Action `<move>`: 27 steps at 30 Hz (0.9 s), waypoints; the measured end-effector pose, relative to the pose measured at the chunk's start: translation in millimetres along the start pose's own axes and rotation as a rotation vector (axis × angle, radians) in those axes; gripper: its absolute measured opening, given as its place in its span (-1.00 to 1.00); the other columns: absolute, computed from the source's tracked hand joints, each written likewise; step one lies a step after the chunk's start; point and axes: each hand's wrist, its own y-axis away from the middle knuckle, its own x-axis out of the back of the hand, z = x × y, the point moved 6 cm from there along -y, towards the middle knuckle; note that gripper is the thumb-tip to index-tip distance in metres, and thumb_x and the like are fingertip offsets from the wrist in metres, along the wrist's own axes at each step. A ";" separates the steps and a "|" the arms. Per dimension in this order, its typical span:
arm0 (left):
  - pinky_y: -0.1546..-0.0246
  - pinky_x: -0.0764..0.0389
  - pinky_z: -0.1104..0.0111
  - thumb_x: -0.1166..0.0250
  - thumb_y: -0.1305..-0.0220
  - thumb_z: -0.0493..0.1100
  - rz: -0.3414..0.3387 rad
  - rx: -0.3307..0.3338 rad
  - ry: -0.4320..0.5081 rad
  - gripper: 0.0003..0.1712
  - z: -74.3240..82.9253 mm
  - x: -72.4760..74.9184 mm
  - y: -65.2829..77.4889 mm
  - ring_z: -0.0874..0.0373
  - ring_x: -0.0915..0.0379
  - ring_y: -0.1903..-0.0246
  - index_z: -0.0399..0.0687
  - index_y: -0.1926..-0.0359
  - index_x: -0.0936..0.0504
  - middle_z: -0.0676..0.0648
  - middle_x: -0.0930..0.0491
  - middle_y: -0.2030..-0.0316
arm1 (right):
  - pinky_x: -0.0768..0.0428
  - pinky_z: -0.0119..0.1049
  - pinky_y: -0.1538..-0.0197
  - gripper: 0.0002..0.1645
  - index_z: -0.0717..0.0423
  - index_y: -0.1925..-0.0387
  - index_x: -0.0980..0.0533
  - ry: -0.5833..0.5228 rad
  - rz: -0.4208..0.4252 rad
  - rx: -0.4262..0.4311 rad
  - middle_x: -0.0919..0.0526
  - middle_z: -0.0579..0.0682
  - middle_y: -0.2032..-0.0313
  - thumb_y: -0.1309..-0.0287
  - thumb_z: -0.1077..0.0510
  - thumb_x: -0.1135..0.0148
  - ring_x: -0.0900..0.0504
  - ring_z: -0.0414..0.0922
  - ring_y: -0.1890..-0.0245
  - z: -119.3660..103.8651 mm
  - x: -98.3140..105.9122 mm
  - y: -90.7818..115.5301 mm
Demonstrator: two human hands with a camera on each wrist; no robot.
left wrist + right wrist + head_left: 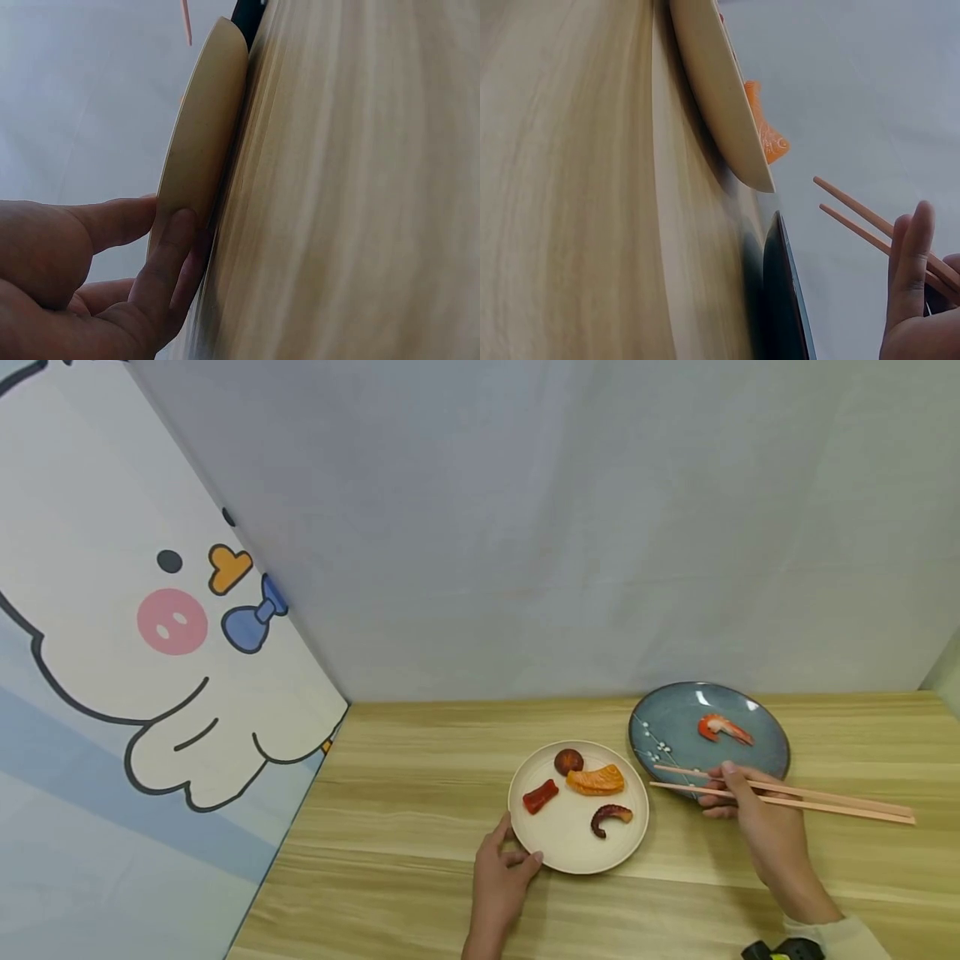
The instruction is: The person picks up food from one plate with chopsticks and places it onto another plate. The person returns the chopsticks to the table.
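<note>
My left hand (498, 881) holds the rim of a round cream plate (577, 853) at its near left side, fingers and thumb curled along the edge. On this plate lie an orange salmon slice (596, 780), a curled octopus tentacle (611, 817), a red block-shaped piece (541, 796) and a dark red round piece (568, 762). A pair of chopsticks (832, 798) is gripped in my right hand (768, 835), over the near edge of a blue-grey plate (678, 700). Their tips are apart with nothing between them, pointing toward the cream plate. A shrimp (724, 729) lies on the blue-grey plate.
Both plates stand close together on a wood-grain table (405, 802), the blue-grey one farther back and to the right. A pale curtain-like backdrop (525, 527) rises behind the table. At the left stands a panel (90, 568) with a cartoon print.
</note>
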 end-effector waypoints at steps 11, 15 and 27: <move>0.32 -0.66 0.54 -0.44 -0.20 -0.54 -0.010 0.001 0.011 -0.11 3.2 1.1 0.9 0.04 -0.67 0.18 -0.54 -0.51 -0.26 -0.31 -0.49 -0.13 | -0.79 -0.40 0.40 -0.65 0.00 0.26 -0.77 0.032 -0.007 -0.006 -0.80 -0.05 0.40 -0.59 0.21 -0.10 -0.78 -0.23 0.46 -2.1 -6.6 2.1; 0.32 -0.67 0.54 -0.44 -0.20 -0.54 -0.010 0.005 0.013 -0.11 3.7 1.4 1.4 0.05 -0.67 0.18 -0.54 -0.51 -0.26 -0.32 -0.49 -0.14 | -0.79 -0.41 0.39 -0.67 0.04 0.26 -0.76 0.038 -0.004 -0.013 -0.79 -0.05 0.40 -0.59 0.19 -0.12 -0.78 -0.24 0.46 -2.3 -8.6 4.6; 0.32 -0.67 0.54 -0.44 -0.18 -0.55 -0.005 0.005 0.022 -0.11 4.5 3.2 3.7 0.05 -0.66 0.20 -0.55 -0.50 -0.27 -0.31 -0.50 -0.13 | -0.79 -0.41 0.39 -0.66 -0.07 0.27 -0.76 0.079 -0.009 -0.010 -0.77 -0.07 0.39 -0.59 0.18 -0.12 -0.78 -0.24 0.45 -4.4 -13.2 10.0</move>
